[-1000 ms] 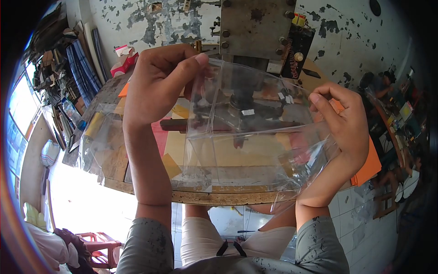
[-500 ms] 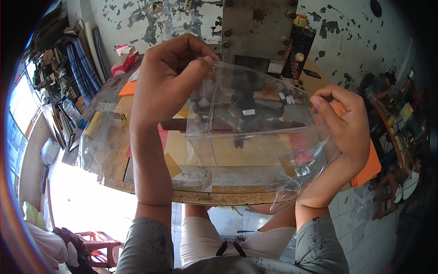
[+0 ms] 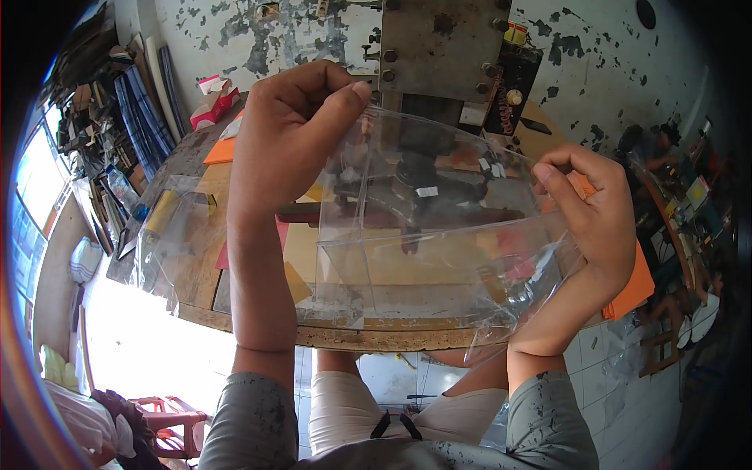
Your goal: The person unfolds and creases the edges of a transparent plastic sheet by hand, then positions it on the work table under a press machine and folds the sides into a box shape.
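Closest to you, spread across the middle of your view, is the clear plastic sheet, held up in front of the wooden table (whether its bottom edge touches the wood, I cannot tell). Your left hand, between ten and eleven o'clock, pinches its upper corner between thumb and bent fingers; your right hand, at about three o'clock, is closed on its right edge the same way. As I judge it, the picking up and opening out are done, and straight crease lines already divide the plastic. What looks unfinished is the rumpled part near four o'clock, which is not yet flat, and you have not let go at either side. Beyond that, more clear plastic lies on the table at nine o'clock, and orange paper sits just past three. Farther off, the bolted metal plate stands between twelve and one, against the peeling wall.
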Motion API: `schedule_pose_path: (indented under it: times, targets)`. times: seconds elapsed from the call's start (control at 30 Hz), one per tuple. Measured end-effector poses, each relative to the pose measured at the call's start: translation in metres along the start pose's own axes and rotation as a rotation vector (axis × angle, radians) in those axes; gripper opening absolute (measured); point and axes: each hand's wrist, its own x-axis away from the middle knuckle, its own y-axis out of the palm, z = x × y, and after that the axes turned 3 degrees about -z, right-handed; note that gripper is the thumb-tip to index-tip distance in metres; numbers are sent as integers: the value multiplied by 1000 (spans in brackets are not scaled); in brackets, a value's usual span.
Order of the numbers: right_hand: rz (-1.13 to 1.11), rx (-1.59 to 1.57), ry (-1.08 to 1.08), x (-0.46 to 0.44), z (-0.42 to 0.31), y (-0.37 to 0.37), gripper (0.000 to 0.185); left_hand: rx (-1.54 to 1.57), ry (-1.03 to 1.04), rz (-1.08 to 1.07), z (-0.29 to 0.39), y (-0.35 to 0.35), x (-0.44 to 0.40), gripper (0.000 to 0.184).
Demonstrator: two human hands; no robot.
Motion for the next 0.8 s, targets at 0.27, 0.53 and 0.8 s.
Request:
schedule_pose_path:
  times: [0.27, 0.53, 0.8]
  targets:
    - [-2, 21, -21, 0, -2, 1, 14, -46, -66, -76, 2, -4, -1, 24]
    - [12, -21, -17, -1, -2, 7, 14, -113, -52, -281, 3, -15, 1, 19]
    - [24, 30, -62, -2, -2, 5, 14, 10, 4, -253, -2, -13, -1, 20]
